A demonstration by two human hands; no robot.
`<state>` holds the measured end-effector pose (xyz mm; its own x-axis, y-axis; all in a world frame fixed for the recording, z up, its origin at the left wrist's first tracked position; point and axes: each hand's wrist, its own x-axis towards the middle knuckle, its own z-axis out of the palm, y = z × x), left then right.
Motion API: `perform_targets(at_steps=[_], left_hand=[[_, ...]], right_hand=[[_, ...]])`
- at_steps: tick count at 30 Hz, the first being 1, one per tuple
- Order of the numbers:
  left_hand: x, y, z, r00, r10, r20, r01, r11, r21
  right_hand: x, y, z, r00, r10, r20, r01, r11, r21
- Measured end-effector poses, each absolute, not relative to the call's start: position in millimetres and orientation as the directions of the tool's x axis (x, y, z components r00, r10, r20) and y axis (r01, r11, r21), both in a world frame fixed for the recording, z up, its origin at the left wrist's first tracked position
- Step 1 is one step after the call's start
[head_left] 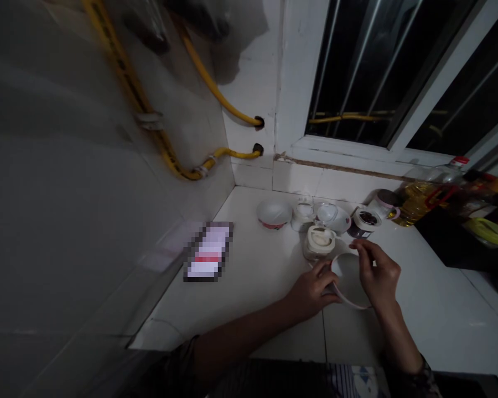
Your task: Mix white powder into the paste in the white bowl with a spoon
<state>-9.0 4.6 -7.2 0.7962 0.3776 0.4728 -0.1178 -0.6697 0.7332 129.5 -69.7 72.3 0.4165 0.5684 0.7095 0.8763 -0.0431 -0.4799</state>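
A white bowl point(348, 279) is held near the front of the counter by my left hand point(313, 290), which is closed on its left rim. Over the bowl's right side is my right hand point(377, 271), its fingers pinched together. Whatever lies between those fingertips, if anything, is too small and dark to name. Just behind the bowl stands a jar of white contents with a white lid frame point(320, 242). A jar with dark contents point(365, 220) is near my right fingertips.
Behind are a bowl with a red pattern point(274, 214), another white-topped jar point(302, 215) and a small white bowl point(327, 213). A phone point(209, 251) lies left. Oil bottles point(419, 199) and a black box point(452, 237) stand right. Yellow pipe point(161, 143) runs along the wall.
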Motion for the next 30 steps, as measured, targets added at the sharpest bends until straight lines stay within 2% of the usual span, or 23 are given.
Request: perform_targets(at_steps=[2, 4, 6, 8, 11, 13, 16, 18, 27, 30], left_hand=[[-10, 5, -6, 0.802, 0.368, 0.471, -0.121, -0.672, 0.731], [-10, 5, -4, 0.802, 0.365, 0.472, -0.118, -0.679, 0.725], [-10, 6, -2, 0.802, 0.366, 0.473, -0.110, -0.687, 0.718], [-10, 6, -1, 0.791, 0.348, 0.503, -0.133, -0.705, 0.696], [-10, 5, -3, 0.778, 0.333, 0.532, -0.141, -0.733, 0.665], [-10, 5, -6, 0.753, 0.314, 0.579, -0.162, -0.764, 0.625], [-10, 4, -10, 0.733, 0.228, 0.641, -0.213, -0.818, 0.534], [-11, 5, -10, 0.719, 0.194, 0.668, -0.229, -0.841, 0.491], [-11, 4, -6, 0.707, 0.141, 0.693, -0.233, -0.879, 0.416], [-11, 5, -4, 0.709, 0.110, 0.697, -0.243, -0.889, 0.388]], right_hand=[[129, -73, 76, 0.640, 0.510, 0.575, 0.686, -0.041, -0.727], [131, -81, 78, 0.776, 0.472, 0.419, 0.483, -0.016, -0.876], [134, -95, 76, 0.830, 0.450, 0.330, 0.365, 0.009, -0.931], [136, -113, 71, 0.839, 0.439, 0.321, 0.362, -0.012, -0.932], [136, -143, 61, 0.811, 0.453, 0.369, 0.489, -0.180, -0.854], [133, -158, 55, 0.741, 0.539, 0.400, 0.592, -0.244, -0.768], [128, -172, 50, 0.568, 0.719, 0.400, 0.730, -0.216, -0.649], [127, -175, 48, 0.459, 0.789, 0.408, 0.794, -0.159, -0.586], [130, -155, 53, 0.349, 0.733, 0.584, 0.912, -0.121, -0.393], [131, -150, 53, 0.275, 0.751, 0.600, 0.945, -0.097, -0.311]])
